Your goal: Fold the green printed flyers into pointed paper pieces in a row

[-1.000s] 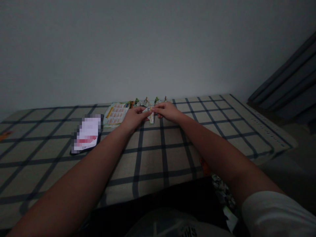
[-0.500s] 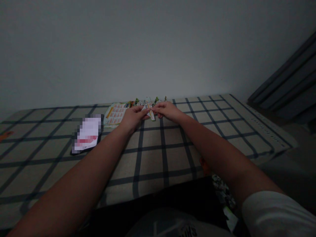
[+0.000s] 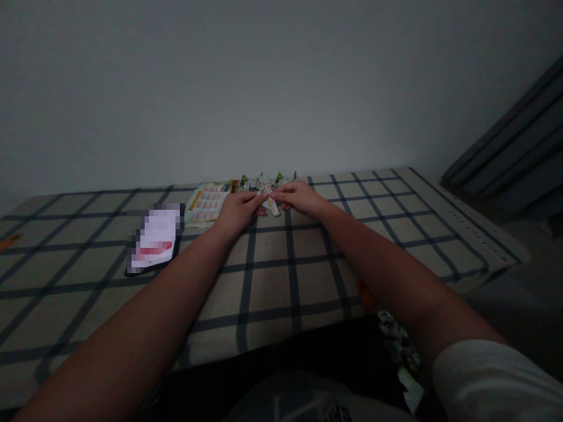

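Observation:
A narrow folded strip of printed paper (image 3: 273, 206) is pinched between my two hands over the far part of the table. My left hand (image 3: 241, 208) grips it from the left, thumb and fingers pressed together. From the right, my right hand (image 3: 298, 196) holds it with the fingertips, which nearly meet those of the left. The strip slants, its lower end pointing toward me. Behind the hands lie several small folded paper pieces (image 3: 280, 177) with green print. Left of my left hand lies a printed paper sheet (image 3: 206, 203) with rows of boxes.
A phone (image 3: 153, 239) with a lit, blurred screen lies left of my left forearm. The checked tablecloth (image 3: 268, 281) covers the table, which meets a plain wall (image 3: 281, 88). An orange thing (image 3: 11, 241) lies at the left edge. A dark curtain (image 3: 510, 129) hangs at the right.
The paper strip has tilted slightly, its lower end shifting a little to the right. My left fingers have moved slightly; my right hand stays almost where it was.

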